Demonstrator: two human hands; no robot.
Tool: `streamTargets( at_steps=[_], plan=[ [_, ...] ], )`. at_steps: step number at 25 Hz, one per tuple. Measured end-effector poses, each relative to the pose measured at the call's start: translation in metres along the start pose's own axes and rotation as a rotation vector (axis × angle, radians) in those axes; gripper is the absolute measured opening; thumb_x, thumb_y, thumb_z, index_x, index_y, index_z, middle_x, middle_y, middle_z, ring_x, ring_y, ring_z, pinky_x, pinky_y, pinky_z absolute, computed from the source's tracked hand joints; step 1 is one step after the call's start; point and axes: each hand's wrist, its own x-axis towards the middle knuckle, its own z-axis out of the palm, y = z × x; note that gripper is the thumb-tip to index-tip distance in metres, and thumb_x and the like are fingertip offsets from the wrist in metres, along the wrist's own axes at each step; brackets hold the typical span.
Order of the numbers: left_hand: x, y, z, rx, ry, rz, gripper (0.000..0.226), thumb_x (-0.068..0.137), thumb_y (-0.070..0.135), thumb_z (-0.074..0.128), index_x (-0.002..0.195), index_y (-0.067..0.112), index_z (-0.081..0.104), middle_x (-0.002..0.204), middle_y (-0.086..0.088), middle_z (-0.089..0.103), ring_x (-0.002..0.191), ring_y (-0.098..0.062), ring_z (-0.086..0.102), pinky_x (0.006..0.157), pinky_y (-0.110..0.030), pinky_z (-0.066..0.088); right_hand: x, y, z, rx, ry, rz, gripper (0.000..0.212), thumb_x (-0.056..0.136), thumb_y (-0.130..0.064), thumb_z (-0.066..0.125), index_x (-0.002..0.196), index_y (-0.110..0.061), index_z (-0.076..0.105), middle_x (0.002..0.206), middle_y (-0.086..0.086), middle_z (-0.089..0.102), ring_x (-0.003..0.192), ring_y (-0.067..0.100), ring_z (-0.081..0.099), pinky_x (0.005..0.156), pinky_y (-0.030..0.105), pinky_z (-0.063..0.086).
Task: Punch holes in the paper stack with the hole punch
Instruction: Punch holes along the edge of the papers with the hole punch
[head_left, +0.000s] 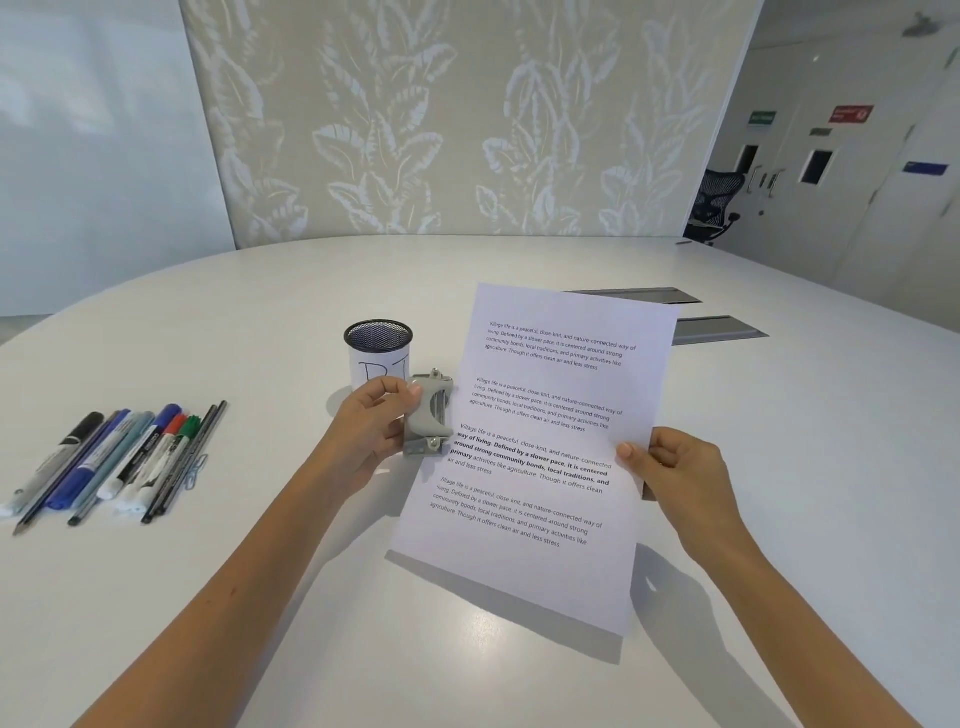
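Note:
A white paper stack (540, 447) printed with several text paragraphs hovers tilted above the white table (260, 322). My right hand (670, 467) pinches its right edge, thumb on top. A grey metal hole punch (428, 415) sits at the stack's left edge, its jaw side against the paper. My left hand (371, 426) grips the punch from the left, thumb on its top and fingers wrapped underneath. Whether the paper edge is inside the slot is hidden.
A black mesh pen cup (378, 351) with a paper label stands just behind my left hand. Several markers and pencils (119, 457) and a paper clip (197, 467) lie in a row at the left. Two grey cable hatches (717, 327) sit behind the paper.

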Motion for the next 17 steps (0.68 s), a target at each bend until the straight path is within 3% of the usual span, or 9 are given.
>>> streamTargets(
  at_steps=[4, 7, 17],
  plan=[
    [-0.001, 0.000, 0.001, 0.004, -0.044, -0.006, 0.016, 0.087, 0.014, 0.065, 0.073, 0.019, 0.063, 0.082, -0.008, 0.066, 0.069, -0.025, 0.062, 0.061, -0.031, 0.058, 0.001, 0.001, -0.002, 0.032, -0.031, 0.026, 0.013, 0.084, -0.007, 0.068, 0.081, -0.019, 0.073, 0.079, 0.006, 0.078, 0.068, 0.023, 0.070, 0.063, 0.038, 0.060],
    [-0.002, 0.000, 0.001, 0.008, -0.067, -0.008, 0.010, 0.079, 0.021, 0.071, 0.073, 0.020, 0.063, 0.083, -0.011, 0.058, 0.073, -0.026, 0.054, 0.065, -0.032, 0.052, 0.003, 0.001, -0.007, 0.075, -0.069, 0.054, 0.013, 0.084, -0.006, 0.068, 0.083, -0.018, 0.074, 0.080, 0.006, 0.078, 0.064, 0.019, 0.071, 0.055, 0.029, 0.057],
    [-0.004, -0.001, 0.004, -0.012, -0.148, 0.027, 0.008, 0.073, 0.023, 0.071, 0.074, 0.023, 0.063, 0.078, -0.001, 0.062, 0.067, -0.013, 0.063, 0.060, -0.025, 0.054, 0.004, 0.007, -0.011, 0.115, -0.061, 0.066, 0.010, 0.084, -0.007, 0.068, 0.086, -0.014, 0.074, 0.080, 0.007, 0.078, 0.066, 0.020, 0.072, 0.056, 0.029, 0.056]
  ],
)
